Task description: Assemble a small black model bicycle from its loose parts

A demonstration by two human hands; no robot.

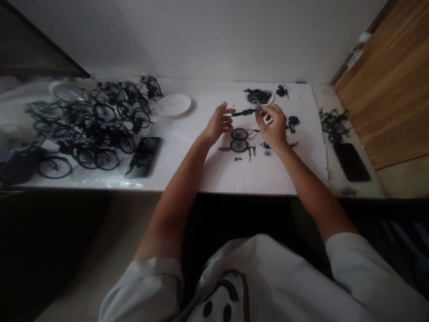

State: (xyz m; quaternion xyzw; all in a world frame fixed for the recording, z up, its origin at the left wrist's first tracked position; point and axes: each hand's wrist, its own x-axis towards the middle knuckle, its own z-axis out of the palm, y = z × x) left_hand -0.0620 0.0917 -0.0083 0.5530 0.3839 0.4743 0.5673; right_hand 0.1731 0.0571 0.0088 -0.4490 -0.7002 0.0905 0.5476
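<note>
Over the white board, a slim dark green part (244, 112), which looks like a model bicycle frame seen edge-on, is pinched at its right end between the thumb and fingers of my right hand (273, 124). My left hand (217, 123) is beside the part's left end with its fingers spread; whether a fingertip touches it is hard to see. Below the hands lie two small spoked wheels (239, 145), a thin bent wire piece (254, 134) and a forked black piece (251, 152). Several other small parts lie near my right wrist, including a small grey disc (267, 153).
Many assembled miniature bicycles (97, 120) crowd the left side. Near them are a white plate (174, 105) and a phone (143, 156). A dish of black parts (258, 96) stands at the back. To the right are a green model bicycle (334, 121) and a black phone (351, 162).
</note>
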